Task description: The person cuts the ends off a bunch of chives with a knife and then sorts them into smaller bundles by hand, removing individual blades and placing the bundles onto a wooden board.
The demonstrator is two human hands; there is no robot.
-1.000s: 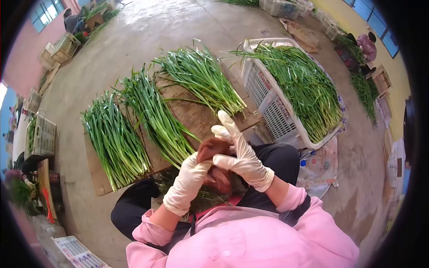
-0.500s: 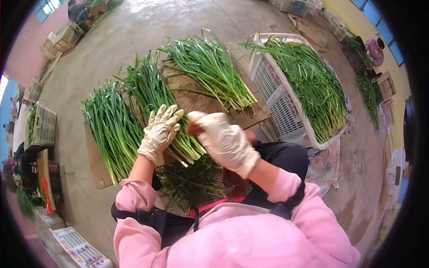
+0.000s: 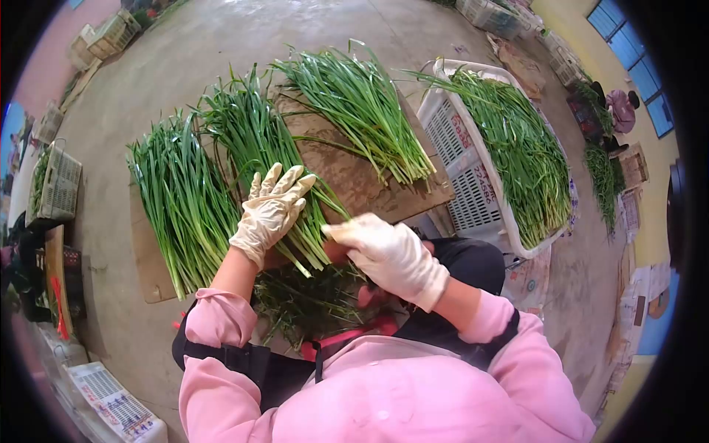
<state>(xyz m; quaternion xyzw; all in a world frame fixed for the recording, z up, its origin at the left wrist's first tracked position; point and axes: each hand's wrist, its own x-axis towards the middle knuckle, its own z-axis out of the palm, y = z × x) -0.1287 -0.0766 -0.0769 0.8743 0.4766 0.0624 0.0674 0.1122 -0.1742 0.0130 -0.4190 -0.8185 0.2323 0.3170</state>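
Observation:
My left hand (image 3: 272, 214), in a pale glove, lies with its fingers stretched out on the middle bunch of long green leaves (image 3: 247, 125), which look like garlic chives. My right hand (image 3: 391, 255), gloved too, is closed at the pale stem ends of that bunch; a little blur hides what its fingers hold. A second bunch (image 3: 185, 199) lies to the left and a third bunch (image 3: 362, 111) to the right. All three rest on a brown board (image 3: 336, 177). Loose trimmings (image 3: 310, 303) are heaped below, between my legs.
A white plastic crate (image 3: 461, 177) filled with more greens stands to the right of the board. Other crates (image 3: 55, 188) line the left wall. At the far right a person (image 3: 622, 111) sits near piled greens (image 3: 604, 181). A white crate (image 3: 118, 402) is at lower left.
My right hand has moved down and to the right, from over the bunch to its stem ends. My left hand stays on the middle bunch. The view has shifted slightly.

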